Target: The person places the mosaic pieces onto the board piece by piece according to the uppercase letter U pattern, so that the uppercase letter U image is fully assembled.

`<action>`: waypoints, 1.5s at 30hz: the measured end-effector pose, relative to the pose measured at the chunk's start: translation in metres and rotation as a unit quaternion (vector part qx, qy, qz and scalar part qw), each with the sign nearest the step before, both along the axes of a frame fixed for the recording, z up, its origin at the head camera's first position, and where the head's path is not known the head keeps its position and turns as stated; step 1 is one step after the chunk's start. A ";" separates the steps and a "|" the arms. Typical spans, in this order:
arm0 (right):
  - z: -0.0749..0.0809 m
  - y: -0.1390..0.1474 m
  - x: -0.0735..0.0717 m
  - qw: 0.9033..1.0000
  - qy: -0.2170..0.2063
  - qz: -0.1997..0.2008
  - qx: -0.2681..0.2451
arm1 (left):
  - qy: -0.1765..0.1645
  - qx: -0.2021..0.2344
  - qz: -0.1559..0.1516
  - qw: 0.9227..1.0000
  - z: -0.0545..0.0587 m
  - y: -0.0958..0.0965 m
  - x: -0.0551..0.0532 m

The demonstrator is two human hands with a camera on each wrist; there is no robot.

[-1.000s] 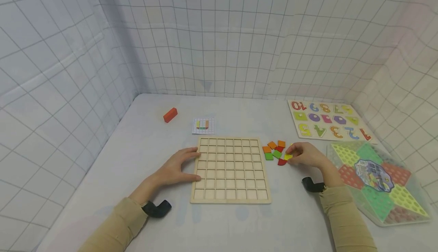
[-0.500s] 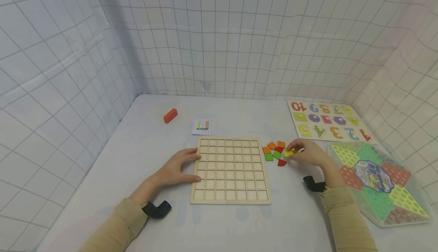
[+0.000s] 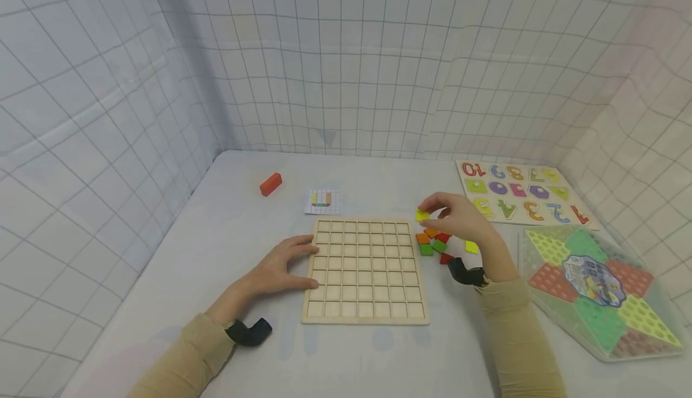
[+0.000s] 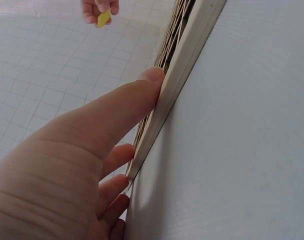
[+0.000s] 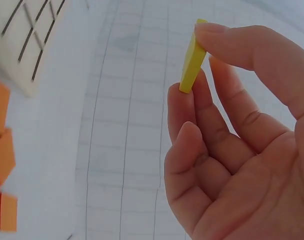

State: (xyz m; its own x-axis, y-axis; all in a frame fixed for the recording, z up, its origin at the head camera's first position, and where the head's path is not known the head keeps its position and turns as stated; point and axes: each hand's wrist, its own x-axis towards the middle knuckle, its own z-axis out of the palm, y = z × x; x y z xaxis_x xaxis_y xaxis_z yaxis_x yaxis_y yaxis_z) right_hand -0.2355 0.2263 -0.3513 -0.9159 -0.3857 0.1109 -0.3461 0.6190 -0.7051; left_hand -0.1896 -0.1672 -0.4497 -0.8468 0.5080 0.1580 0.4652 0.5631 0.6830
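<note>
A wooden grid board [image 3: 364, 320] lies on the table between the hands. My left hand [image 3: 277, 268] touches its left edge with thumb and fingertips, the fingers fairly straight; the left wrist view shows the thumb [image 4: 117, 112] against the rim. Above the table, just beyond the board's upper right corner, my right hand [image 3: 456, 215] pinches a yellow tile [image 5: 193, 62] between thumb and fingers. Below that hand lies a group of small tiles: orange [image 3: 422, 239], green [image 3: 426, 249] and red [image 3: 446, 259]. Another yellow tile [image 3: 471, 247] rests near the right wrist.
A small pattern card [image 3: 322, 202] lies behind the board, with a red block [image 3: 271, 184] to its left. At the right are a number puzzle board [image 3: 519, 191] and a clear case with a star-shaped game board [image 3: 600, 293]. Gridded cloth walls surround the table.
My right hand has lifted the yellow tile from the group and carried it up and left towards the board's far right corner. The left hand stays at the board's edge.
</note>
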 end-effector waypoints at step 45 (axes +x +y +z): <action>-0.052 -0.164 -0.043 0.982 -0.109 0.124 0.087 | -0.005 -0.017 0.005 1.000 0.003 0.001 0.004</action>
